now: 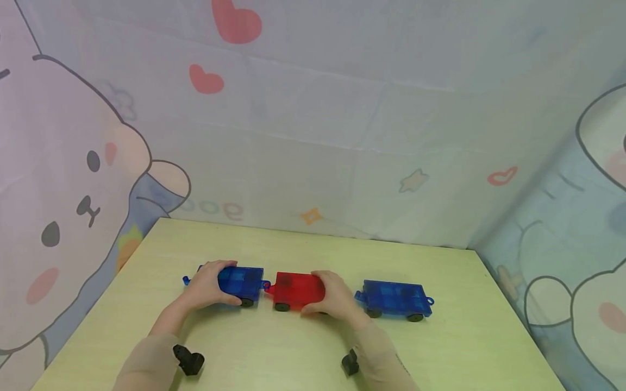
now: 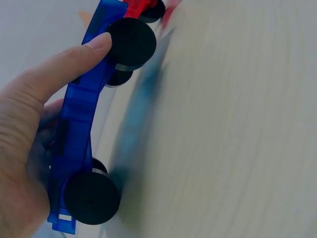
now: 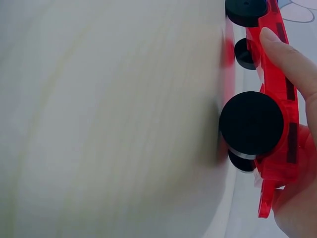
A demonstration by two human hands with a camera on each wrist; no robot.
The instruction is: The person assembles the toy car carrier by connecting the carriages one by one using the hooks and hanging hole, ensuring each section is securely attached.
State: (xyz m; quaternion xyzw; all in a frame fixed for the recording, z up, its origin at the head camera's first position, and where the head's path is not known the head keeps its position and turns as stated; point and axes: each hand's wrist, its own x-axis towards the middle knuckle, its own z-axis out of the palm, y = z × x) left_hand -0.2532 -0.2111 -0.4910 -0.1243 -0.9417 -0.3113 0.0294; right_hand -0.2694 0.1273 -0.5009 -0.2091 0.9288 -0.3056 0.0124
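Note:
Three flat toy wagons with black wheels stand in a row on the pale wooden table [image 1: 303,353]. My left hand [image 1: 207,285] grips the left blue wagon [image 1: 242,281]; in the left wrist view the thumb [image 2: 64,74] lies along the blue wagon's [image 2: 81,114] edge beside a wheel [image 2: 131,42]. My right hand [image 1: 332,296] grips the red wagon [image 1: 295,288] in the middle; the right wrist view shows its fingers [image 3: 292,64] curled over the red wagon's [image 3: 280,89] edge. The blue wagon's hook meets the red wagon's end. A second blue wagon [image 1: 396,298] stands apart at the right.
A cloth backdrop with cartoon animals and hearts [image 1: 235,24] surrounds the table on three sides. Black wrist-camera mounts [image 1: 188,359] sit on both forearms near the table's front.

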